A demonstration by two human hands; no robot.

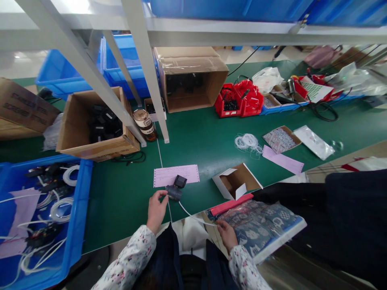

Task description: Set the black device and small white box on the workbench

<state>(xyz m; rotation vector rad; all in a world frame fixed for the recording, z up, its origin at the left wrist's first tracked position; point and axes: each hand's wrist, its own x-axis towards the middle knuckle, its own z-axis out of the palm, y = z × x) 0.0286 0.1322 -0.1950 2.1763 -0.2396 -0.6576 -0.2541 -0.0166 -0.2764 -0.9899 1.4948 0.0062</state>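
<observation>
Dark fitting (174, 193) of seemingly matt plastic, white cable (198, 220) smooth

At the green bench (121, 197), the worker's left hand (157, 209) pinches a dark cylindrical fitting (174, 193), perhaps a valve; its black block (180, 181) overlaps a pink slip (161, 177). The right hand (227, 235) holds its white cable or tube (193, 217), I can't tell which. Nearby, an open white carton (222, 190) lies beside a blue-patterned bag (256, 225).

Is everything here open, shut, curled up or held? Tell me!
Black device, in left hand
White cable, in right hand
Small white box, open
Bottle, capped
Blue bin at left, open, holding coiled cables
White string, loosely coiled
Cardboard box beside bottle, open
Pink slip by device, flat
</observation>
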